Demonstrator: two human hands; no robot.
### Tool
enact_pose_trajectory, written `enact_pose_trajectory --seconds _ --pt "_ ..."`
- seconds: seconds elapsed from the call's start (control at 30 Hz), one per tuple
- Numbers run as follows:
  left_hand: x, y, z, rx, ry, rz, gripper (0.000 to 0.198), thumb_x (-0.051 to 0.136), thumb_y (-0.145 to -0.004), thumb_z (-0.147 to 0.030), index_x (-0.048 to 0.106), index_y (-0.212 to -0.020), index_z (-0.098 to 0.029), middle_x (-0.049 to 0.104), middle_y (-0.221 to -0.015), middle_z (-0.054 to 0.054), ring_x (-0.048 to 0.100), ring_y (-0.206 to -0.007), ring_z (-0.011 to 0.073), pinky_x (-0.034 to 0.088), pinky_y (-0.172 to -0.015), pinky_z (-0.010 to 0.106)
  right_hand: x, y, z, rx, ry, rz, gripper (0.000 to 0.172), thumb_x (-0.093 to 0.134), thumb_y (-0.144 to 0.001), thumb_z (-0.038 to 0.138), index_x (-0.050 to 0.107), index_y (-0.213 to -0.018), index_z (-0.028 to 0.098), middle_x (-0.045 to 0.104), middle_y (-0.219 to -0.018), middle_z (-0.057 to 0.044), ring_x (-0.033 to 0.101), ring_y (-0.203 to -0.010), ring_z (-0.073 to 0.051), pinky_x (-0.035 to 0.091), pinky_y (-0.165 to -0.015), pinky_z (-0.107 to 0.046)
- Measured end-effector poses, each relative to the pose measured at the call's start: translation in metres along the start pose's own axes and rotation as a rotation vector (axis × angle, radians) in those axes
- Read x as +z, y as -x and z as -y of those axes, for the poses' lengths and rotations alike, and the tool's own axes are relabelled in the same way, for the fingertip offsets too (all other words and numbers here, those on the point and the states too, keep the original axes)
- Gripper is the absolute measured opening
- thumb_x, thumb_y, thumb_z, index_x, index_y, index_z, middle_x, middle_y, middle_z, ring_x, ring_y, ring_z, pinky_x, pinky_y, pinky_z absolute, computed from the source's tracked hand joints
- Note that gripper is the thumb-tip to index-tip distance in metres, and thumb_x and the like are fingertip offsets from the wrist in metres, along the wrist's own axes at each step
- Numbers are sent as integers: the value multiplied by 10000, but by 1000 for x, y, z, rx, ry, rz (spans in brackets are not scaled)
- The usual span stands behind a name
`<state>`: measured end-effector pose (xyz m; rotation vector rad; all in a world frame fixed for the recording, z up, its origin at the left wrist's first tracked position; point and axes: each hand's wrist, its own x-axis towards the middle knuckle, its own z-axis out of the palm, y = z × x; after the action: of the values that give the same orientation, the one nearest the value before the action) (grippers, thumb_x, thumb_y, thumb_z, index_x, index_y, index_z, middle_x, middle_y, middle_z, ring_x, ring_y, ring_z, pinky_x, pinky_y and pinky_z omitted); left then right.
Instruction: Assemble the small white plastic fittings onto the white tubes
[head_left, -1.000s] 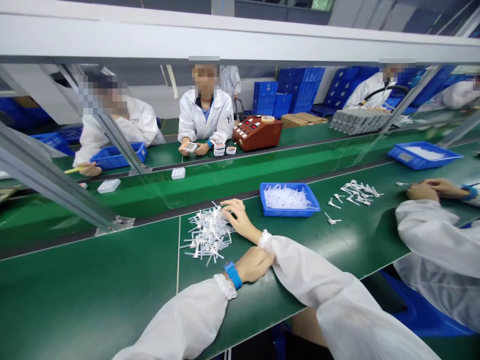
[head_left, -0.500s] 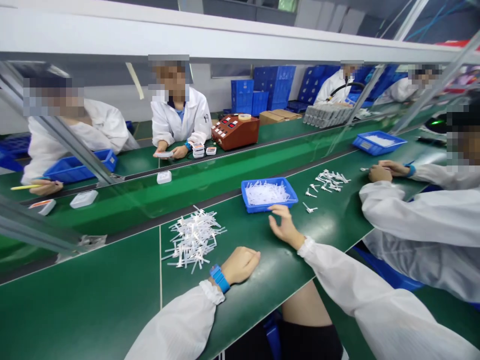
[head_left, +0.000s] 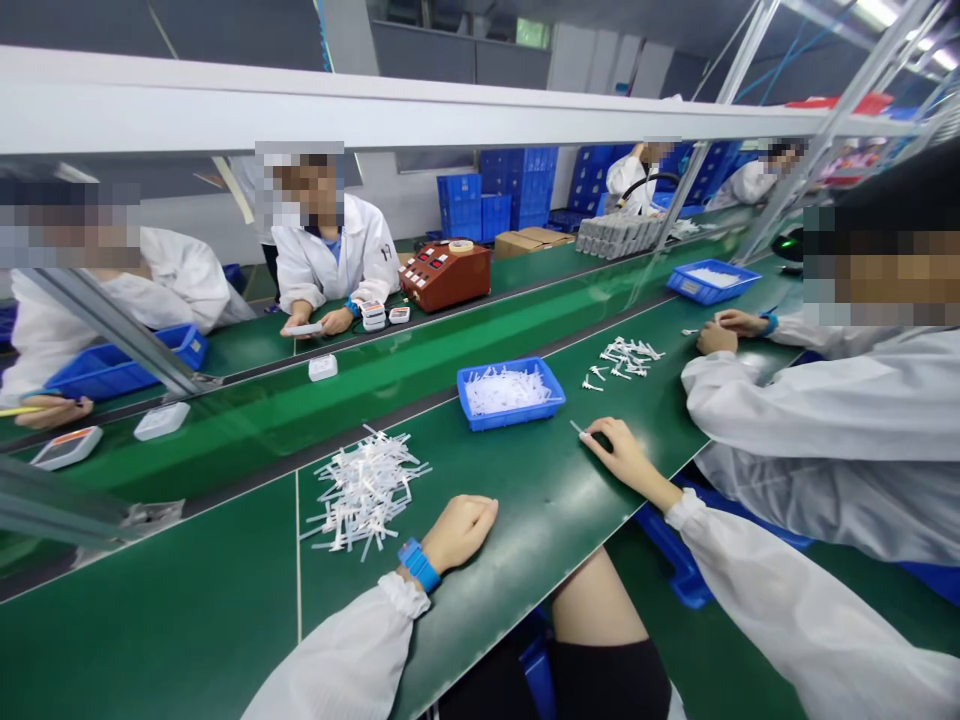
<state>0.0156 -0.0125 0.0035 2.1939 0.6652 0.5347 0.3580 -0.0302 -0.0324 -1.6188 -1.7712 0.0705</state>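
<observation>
Near the bench's front edge (head_left: 517, 592), right hand (head_left: 622, 458) is pinching a white piece (head_left: 577, 428) — lightly seems best; left hand (head_left: 459, 530) — grip unclear.

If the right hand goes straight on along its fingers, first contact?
Likely the blue plastic tray of white plastic pieces, at its near right corner; how high the right hand sits is unclear.

pile (head_left: 367, 492) on table (head_left: 187, 600) | tray (head_left: 517, 415) right of pile | loose parts (head_left: 632, 357) right of tray | belt (head_left: 397, 380) behind tray
</observation>
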Motion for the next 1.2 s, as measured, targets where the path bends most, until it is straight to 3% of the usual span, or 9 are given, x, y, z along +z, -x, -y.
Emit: enact_pose_trajectory --seconds 0.17,0.33,0.57,0.77,0.87,1.03,1.13,1.2 --pt "5 -5 -4 -15 -49 -59 460 342 -965 -349 479 -558 -183 488 -622 11 489 -592 134 353 -619 264 10 12 52 119 -261 142 264 345 -971 378 529 -883 210 573 -842 -57 549 -807 -208 444 -777 -357" --pt "8 -8 -5 -69 10 -166 317 422 -935 -365 584 -734 -183 556 -731 22 498 -622 138 364 -606 256 41 1 89 183 -444 91 303 279 -990 374 433 -782 217 457 -656 18 459 -587 -154 391 -586 -285" --pt "11 -10 1 -119 26 -307 179 512 -878 -304 599 -777 -185 558 -743 20 506 -627 141 385 -591 256 88 -34 125 -248 -176 225 324 374 -974 320 515 -712 191 544 -683 -32 488 -646 -161 353 -645 -279" --pt "9 -12 7 -207 85 -470 100 525 -858 -258 586 -837 -182 563 -788 23 538 -670 144 415 -599 258 111 -56 135 -284 -205 251 403 431 -947 359 497 -589 185 502 -558 -18 445 -517 -129 295 -567 -262" --pt "8 -14 11 -266 181 -573 173 573 -833 -259 555 -985 -179 599 -928 56 593 -760 152 458 -617 257 121 -65 144 -245 -351 192 468 345 -964 413 461 -566 195 468 -535 -11 414 -494 -127 306 -557 -270" --pt "4 -18 17 -297 413 -624 259 621 -807 -244 534 -1042 -177 624 -1060 94 630 -946 184 513 -766 296 135 -73 173 8 -687 13 547 185 -972 498 451 -595 205 481 -564 -31 454 -522 -152 377 -570 -296" --pt "1 -20 22 -298 563 -632 206 618 -798 -223 542 -981 -167 652 -978 72 640 -941 177 507 -836 305 139 -71 184 -19 -772 26 531 229 -971 496 454 -591 201 475 -557 -19 452 -509 -140 379 -554 -286" --pt "-2 -21 24 -306 636 -607 197 620 -793 -233 539 -959 -165 655 -917 52 650 -877 166 519 -793 288 139 -71 185 -62 -796 13 514 254 -978 466 461 -593 195 468 -549 -6 447 -497 -127 370 -539 -271"
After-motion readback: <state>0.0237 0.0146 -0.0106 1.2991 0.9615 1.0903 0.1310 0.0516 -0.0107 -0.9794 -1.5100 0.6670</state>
